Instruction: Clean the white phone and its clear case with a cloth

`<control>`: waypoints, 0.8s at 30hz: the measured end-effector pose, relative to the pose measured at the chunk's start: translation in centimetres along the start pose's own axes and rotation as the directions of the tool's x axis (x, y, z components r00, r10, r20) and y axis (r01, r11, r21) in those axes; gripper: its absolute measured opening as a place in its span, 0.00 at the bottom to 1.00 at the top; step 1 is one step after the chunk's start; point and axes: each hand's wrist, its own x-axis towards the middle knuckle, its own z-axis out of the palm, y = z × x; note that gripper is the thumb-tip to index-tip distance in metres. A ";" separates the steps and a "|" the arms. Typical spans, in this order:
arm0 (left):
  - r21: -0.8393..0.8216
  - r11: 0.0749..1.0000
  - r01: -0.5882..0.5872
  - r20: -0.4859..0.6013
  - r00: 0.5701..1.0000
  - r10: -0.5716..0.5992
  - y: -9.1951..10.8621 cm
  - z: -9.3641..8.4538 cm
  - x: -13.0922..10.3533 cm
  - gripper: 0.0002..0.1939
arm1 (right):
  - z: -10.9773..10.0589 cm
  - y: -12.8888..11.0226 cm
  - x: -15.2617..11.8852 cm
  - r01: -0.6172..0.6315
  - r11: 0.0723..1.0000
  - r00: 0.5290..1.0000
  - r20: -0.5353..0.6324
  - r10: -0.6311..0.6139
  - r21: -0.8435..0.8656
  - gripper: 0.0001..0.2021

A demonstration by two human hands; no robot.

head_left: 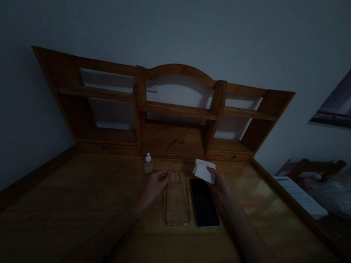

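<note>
A clear phone case [178,201] lies on the wooden desk [110,207]. My left hand [156,185] is at its upper left corner, thumb and fingertips pinched together; whether they grip the case edge or something small is too dark to tell. To the right of the case lies a dark phone [204,203], screen side up. My right hand [220,184] holds a folded white cloth or tissue [203,170] just above the phone's top end. A small dropper bottle [148,164] with a white cap stands upright behind my left hand.
A wooden shelf unit [177,110] stands along the back of the desk against the wall. Raised wooden edges [292,203] border the desk sides. Beyond the right edge are papers [300,195], a chair back [318,168] and a plastic bag [338,195].
</note>
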 end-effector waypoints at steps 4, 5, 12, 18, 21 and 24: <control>-0.303 0.942 0.142 0.055 0.990 -0.132 0.6 0.1 -0.9 0.16 | 0.0 -0.3 -0.3 -0.070 0.995 0.997 0.035 0.068 0.073 0.12; -0.370 0.917 0.150 0.055 0.989 -0.139 0.7 0.2 -1.1 0.15 | 0.0 -0.3 -0.3 -0.086 0.992 0.996 0.042 0.083 0.088 0.12; -0.613 0.765 0.200 0.226 0.971 -0.073 0.4 0.4 -1.7 0.14 | 0.1 -0.1 -0.1 -0.163 0.972 0.986 0.070 0.154 0.171 0.16; -0.536 0.797 0.278 0.323 0.940 -0.110 0.0 0.7 -1.4 0.19 | 0.1 0.5 0.1 -0.185 0.960 0.982 0.077 0.172 0.209 0.18; -0.545 0.786 0.292 0.344 0.933 -0.109 -0.1 1.0 -1.7 0.14 | 0.1 0.7 0.0 -0.161 0.975 0.986 0.077 0.151 0.155 0.20; -0.593 0.749 0.298 0.359 0.929 -0.085 0.2 1.2 -2.0 0.16 | 0.2 0.6 -0.1 -0.133 0.985 0.989 0.073 0.125 0.111 0.22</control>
